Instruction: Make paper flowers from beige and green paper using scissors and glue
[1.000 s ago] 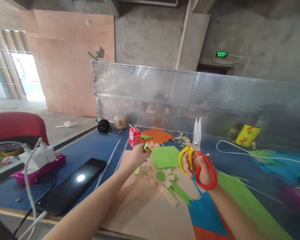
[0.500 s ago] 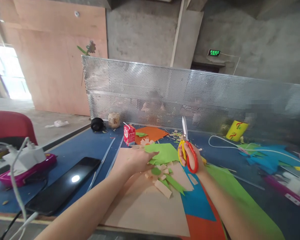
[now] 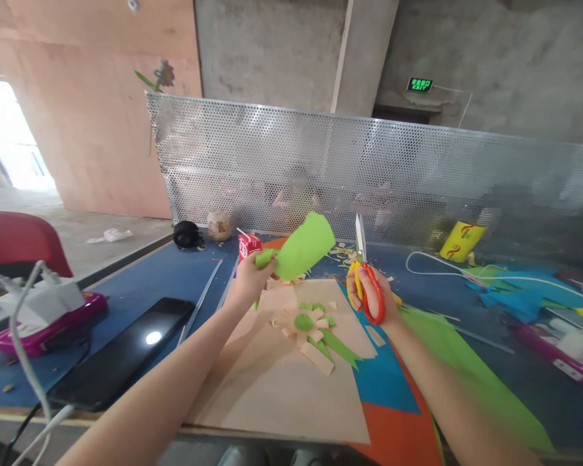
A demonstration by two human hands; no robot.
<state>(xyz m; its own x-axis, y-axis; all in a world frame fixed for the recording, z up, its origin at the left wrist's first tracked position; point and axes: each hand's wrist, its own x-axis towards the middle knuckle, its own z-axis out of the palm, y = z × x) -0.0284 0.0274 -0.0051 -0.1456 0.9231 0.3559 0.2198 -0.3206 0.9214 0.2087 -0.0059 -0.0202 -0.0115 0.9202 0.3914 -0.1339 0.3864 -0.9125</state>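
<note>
Bare concrete walls rise behind a perforated metal screen. Plywood panels stand left, beside what seems a bright doorway.

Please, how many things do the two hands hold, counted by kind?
Green paper sheet, in the left hand: 1
Scissors, in the right hand: 1
Total: 2

A craft workroom inside an unfinished building is shown: bare concrete walls, plywood boarding and a green exit sign are seen. A blue worktable is strewn with coloured paper scraps, and workplaces are divided by a perforated metal screen, behind which other people are seated.
</note>
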